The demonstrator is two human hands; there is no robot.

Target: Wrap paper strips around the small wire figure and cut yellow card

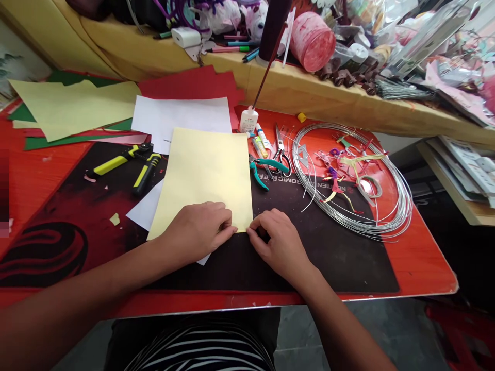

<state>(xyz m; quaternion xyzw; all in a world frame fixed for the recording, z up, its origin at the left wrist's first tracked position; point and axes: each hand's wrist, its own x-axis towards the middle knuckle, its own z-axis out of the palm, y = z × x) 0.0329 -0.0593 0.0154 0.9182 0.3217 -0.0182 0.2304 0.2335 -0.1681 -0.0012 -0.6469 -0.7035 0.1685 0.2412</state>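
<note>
A pale yellow sheet of paper (211, 175) lies on the dark desk mat (309, 257), its near edge towards me. My left hand (203, 229) rests over that near edge, thumb and fingers pinched on the paper. At the near right corner, my right hand (276, 237) pinches the same sheet between thumb and fingertips. Beneath the yellow sheet, a white paper (149, 206) sticks out at the left. Teal-handled pliers (266, 167) lie against the sheet's right edge.
Yellow-and-black wire strippers (127, 165) lie to the left. Scissors (280, 147), a glue bottle (248, 119) and a large coil of silver wire (402, 206) are at the right. Coloured papers (81, 105) are stacked at the back left, below a crowded shelf (348, 98).
</note>
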